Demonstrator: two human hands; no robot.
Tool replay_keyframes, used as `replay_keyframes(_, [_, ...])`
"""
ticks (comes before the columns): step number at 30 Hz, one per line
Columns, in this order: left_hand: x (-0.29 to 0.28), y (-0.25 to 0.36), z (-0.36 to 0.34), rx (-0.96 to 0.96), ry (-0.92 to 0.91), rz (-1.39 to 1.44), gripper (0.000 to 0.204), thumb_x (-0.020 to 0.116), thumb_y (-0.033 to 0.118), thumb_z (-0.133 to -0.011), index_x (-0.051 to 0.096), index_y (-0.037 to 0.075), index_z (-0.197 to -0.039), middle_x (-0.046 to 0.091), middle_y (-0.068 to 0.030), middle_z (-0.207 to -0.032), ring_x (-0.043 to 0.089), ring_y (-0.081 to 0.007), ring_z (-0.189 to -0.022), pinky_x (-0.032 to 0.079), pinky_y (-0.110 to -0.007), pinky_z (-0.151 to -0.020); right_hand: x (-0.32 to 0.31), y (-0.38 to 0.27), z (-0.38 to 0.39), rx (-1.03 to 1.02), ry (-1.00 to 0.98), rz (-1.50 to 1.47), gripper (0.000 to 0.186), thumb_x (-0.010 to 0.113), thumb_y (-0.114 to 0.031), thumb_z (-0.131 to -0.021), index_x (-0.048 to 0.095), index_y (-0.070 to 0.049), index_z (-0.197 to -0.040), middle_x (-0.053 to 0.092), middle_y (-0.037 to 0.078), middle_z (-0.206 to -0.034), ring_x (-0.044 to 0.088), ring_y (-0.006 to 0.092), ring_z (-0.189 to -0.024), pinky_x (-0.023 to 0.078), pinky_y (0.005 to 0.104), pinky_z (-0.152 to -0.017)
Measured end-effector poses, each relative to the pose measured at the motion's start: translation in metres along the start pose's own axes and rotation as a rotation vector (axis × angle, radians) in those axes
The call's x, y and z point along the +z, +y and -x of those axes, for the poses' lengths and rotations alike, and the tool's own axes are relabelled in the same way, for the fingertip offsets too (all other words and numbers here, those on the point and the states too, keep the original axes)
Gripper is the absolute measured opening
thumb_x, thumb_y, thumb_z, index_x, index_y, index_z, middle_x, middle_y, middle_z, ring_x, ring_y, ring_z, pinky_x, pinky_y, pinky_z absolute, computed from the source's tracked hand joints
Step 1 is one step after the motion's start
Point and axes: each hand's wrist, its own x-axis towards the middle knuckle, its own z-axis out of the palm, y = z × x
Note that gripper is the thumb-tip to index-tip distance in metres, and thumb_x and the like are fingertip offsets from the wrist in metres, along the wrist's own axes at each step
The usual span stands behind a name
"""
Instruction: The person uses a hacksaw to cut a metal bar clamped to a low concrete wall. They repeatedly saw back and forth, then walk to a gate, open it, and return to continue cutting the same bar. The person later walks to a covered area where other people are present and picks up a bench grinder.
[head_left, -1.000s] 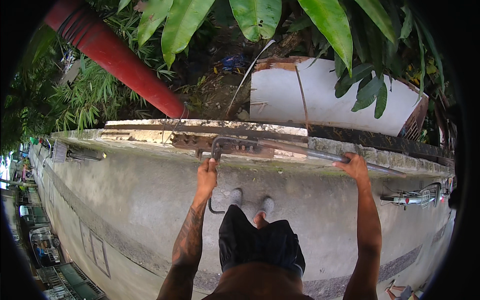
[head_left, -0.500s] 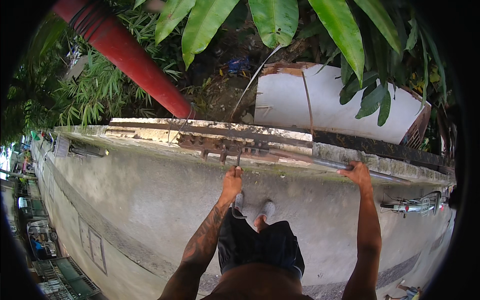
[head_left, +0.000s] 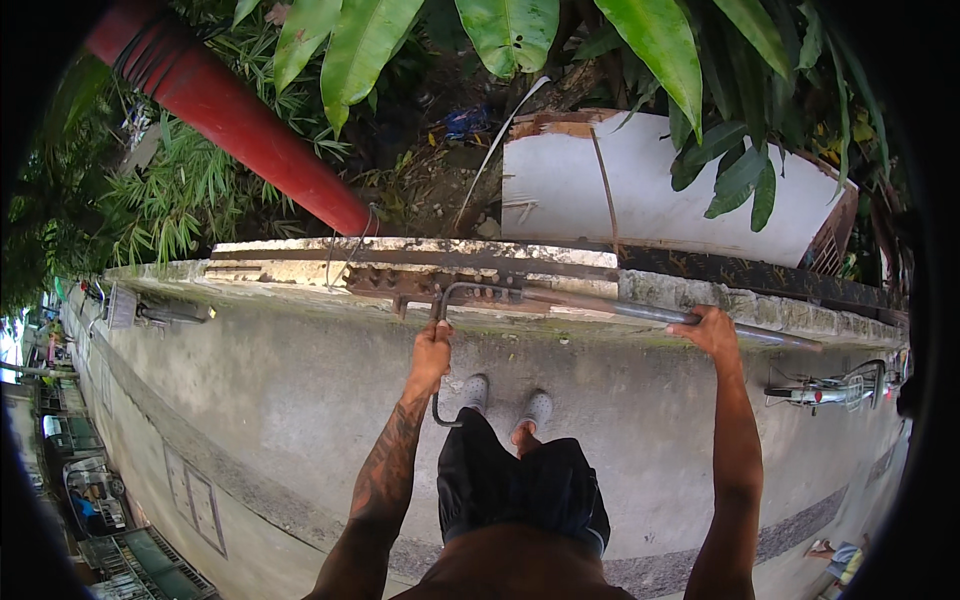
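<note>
A: Left hand [head_left: 431, 352], quick?
B: Fist closed round a bent steel rod [head_left: 450, 289], just below its upper bend. Lower end hooks off near the shorts [head_left: 520, 480].
A: Right hand [head_left: 712, 332]?
B: Gripping a metal pipe [head_left: 645, 312], fingers wrapped round it, same as half a second ago.
A: So what changed?
B: Left hand and rod shifted left along the pegged steel jig [head_left: 375, 283]. Half a second back the rod looked nearly straight up; now its upper bend shows clearly, top arm running right to the pipe's near end. Can't tell if it goes inside.
A: Where's the jig?
B: On top of the concrete wall [head_left: 650, 288], in front of the person. Pipe lies along the wall, out to the right.
A: Anything in the way?
B: Stubby pegs jut from the jig just beside the left hand. Green leaves [head_left: 655, 60] hang over the far side, clear of both hands.
A: Rest?
B: Slanting red pole [head_left: 240, 130] and white board [head_left: 680, 175] beyond the wall; bicycle [head_left: 830, 388] off right.
</note>
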Motion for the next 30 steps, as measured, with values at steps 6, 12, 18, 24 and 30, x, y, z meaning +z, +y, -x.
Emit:
replay_keyframes(6, [0.002, -0.008, 0.0, -0.027, -0.025, 0.036, 0.028, 0.047, 0.034, -0.107, 0.056, 0.009, -0.098, 0.034, 0.0072, -0.057, 0.028, -0.0043, -0.044, 0.023, -0.026, -0.038, 0.005, 0.003, -0.003, 0.0, -0.014, -0.013, 0.091, 0.085, -0.073, -0.053, 0.076, -0.001, -0.109, 0.074, 0.023, -0.101, 0.071, 0.0382, -0.101, 0.054, 0.0453, -0.095])
replay_keyframes(12, [0.004, 0.0, 0.007, -0.02, -0.023, 0.096, 0.028, 0.046, 0.034, -0.108, 0.056, 0.01, -0.096, 0.033, 0.0079, -0.058, 0.027, -0.0042, -0.045, 0.021, -0.026, -0.038, 0.009, 0.01, -0.002, -0.03, 0.064, -0.044, 0.085, 0.088, -0.069, -0.054, 0.077, -0.001, -0.104, 0.075, 0.021, -0.093, 0.072, 0.038, -0.095, 0.055, 0.0443, -0.09])
replay_keyframes(18, [0.0, 0.055, 0.019, 0.133, -0.01, 0.114, 0.029, 0.047, 0.033, -0.108, 0.056, 0.01, -0.094, 0.033, 0.0084, -0.058, 0.027, -0.0046, -0.045, 0.021, -0.026, -0.039, -0.022, -0.006, -0.012, 0.013, 0.026, -0.117, 0.073, 0.09, -0.063, -0.054, 0.078, -0.005, -0.096, 0.075, 0.018, -0.086, 0.072, 0.0376, -0.088, 0.055, 0.045, -0.085])
replay_keyframes(24, [0.003, 0.052, -0.01, -0.096, -0.026, 0.147, 0.031, 0.051, 0.035, -0.106, 0.056, 0.008, -0.092, 0.034, 0.0078, -0.059, 0.029, -0.0054, -0.044, 0.022, -0.026, -0.038, -0.037, -0.021, -0.044, -0.057, 0.051, 0.035, 0.079, 0.085, -0.07, -0.055, 0.078, -0.006, -0.1, 0.074, 0.021, -0.095, 0.071, 0.0383, -0.095, 0.055, 0.0451, -0.088])
replay_keyframes(30, [0.013, 0.015, -0.02, -0.063, 0.059, -0.006, 0.033, 0.049, 0.035, -0.106, 0.059, 0.007, -0.093, 0.036, 0.0057, -0.057, 0.03, -0.007, -0.043, 0.025, -0.027, -0.037, -0.026, 0.001, -0.051, -0.041, 0.005, 0.04, 0.088, 0.084, -0.074, -0.053, 0.076, -0.005, -0.107, 0.074, 0.022, -0.098, 0.07, 0.0382, -0.1, 0.053, 0.0449, -0.095])
